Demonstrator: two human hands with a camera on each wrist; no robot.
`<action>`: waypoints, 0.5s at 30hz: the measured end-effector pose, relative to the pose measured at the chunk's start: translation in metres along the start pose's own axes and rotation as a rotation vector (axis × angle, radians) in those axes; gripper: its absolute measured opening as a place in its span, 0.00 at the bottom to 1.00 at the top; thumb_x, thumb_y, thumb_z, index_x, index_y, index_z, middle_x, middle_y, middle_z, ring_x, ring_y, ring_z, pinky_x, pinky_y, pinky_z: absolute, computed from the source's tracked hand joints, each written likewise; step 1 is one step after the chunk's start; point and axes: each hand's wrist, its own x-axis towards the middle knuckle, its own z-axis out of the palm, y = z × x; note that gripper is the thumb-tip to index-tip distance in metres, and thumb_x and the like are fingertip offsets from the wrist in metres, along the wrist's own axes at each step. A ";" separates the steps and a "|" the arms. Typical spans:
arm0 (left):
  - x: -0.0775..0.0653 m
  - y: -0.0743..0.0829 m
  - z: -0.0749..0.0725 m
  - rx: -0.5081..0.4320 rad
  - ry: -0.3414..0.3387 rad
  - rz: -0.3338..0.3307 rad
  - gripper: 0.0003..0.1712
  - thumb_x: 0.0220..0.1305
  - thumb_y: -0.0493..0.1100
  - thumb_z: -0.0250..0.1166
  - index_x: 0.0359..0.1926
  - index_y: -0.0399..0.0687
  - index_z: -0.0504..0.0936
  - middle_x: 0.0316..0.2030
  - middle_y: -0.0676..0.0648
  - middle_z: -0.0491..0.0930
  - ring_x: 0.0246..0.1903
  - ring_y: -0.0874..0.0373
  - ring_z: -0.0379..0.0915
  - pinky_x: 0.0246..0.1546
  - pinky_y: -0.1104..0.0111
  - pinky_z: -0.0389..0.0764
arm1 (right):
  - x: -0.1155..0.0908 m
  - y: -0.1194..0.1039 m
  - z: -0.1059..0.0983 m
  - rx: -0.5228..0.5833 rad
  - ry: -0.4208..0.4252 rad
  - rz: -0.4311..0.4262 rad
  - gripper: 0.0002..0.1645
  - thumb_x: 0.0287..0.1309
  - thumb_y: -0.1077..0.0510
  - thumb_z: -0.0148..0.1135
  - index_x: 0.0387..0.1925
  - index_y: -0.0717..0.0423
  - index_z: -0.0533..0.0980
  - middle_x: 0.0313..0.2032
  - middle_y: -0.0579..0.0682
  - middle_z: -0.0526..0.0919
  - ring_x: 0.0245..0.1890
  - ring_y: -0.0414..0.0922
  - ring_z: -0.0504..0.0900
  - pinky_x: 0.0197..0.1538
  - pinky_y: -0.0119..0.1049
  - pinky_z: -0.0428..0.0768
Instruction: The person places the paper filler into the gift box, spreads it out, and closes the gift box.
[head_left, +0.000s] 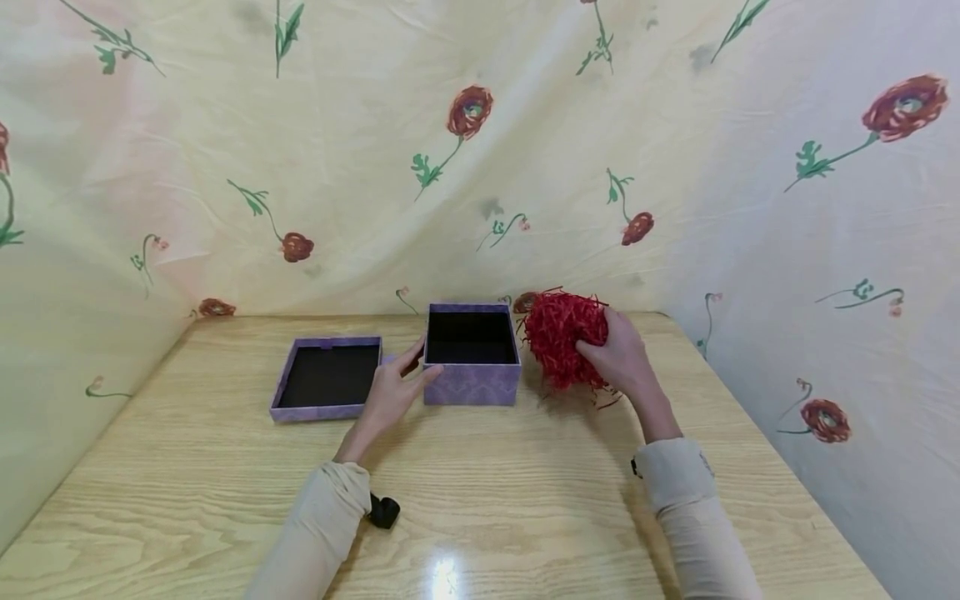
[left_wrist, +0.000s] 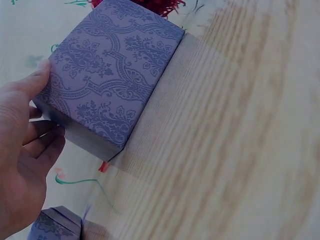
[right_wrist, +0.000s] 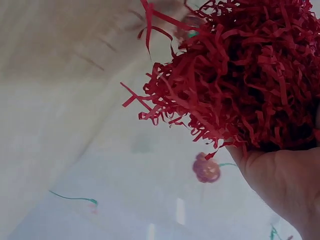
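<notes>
Pale, light-grained wood makes up the tabletop [head_left: 525, 500], which in the head view runs back to a cream cloth [head_left: 360, 150] hung behind it and along both sides, printed with rust-red flowers on green stems; the cloth is softly creased, and a bright patch of glare [head_left: 445, 579] lies on the wood near the front edge of the picture. Toward the back of the table stands a purple box [head_left: 471, 385], open at the top and dark inside, with its shallow purple lid [head_left: 318, 412] lying dark inner side up to the left. The left hand [head_left: 392, 392] grips the box at its left front corner, while the right hand [head_left: 618, 350] clutches a bundle of red shredded paper [head_left: 562, 342] just right of the box, near the back of the table. From the left wrist, the box wall shows a damask pattern, thumb and bent fingers against it, and the wood's stripes stretch away alongside. From the right wrist, the paper fills the upper right, loose strands sticking out before the blurred, flowered cloth.
</notes>
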 end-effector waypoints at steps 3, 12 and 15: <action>0.000 0.000 0.000 -0.003 -0.001 0.000 0.39 0.73 0.49 0.68 0.78 0.44 0.65 0.71 0.37 0.68 0.66 0.39 0.71 0.60 0.49 0.77 | 0.002 -0.008 -0.005 0.011 0.017 -0.026 0.36 0.64 0.60 0.64 0.67 0.75 0.64 0.57 0.73 0.70 0.57 0.69 0.73 0.59 0.66 0.74; 0.000 0.001 0.000 -0.011 -0.003 0.002 0.39 0.73 0.49 0.67 0.78 0.45 0.64 0.71 0.36 0.68 0.66 0.39 0.70 0.61 0.49 0.76 | 0.009 -0.036 -0.014 0.026 0.034 -0.084 0.33 0.62 0.61 0.65 0.64 0.73 0.67 0.56 0.70 0.72 0.55 0.65 0.74 0.58 0.64 0.75; 0.000 0.001 -0.001 -0.009 -0.001 0.001 0.39 0.73 0.49 0.67 0.78 0.44 0.64 0.71 0.36 0.68 0.66 0.39 0.71 0.61 0.49 0.76 | 0.012 -0.047 -0.013 0.029 0.036 -0.108 0.32 0.61 0.63 0.66 0.63 0.73 0.68 0.55 0.70 0.72 0.54 0.65 0.74 0.58 0.63 0.76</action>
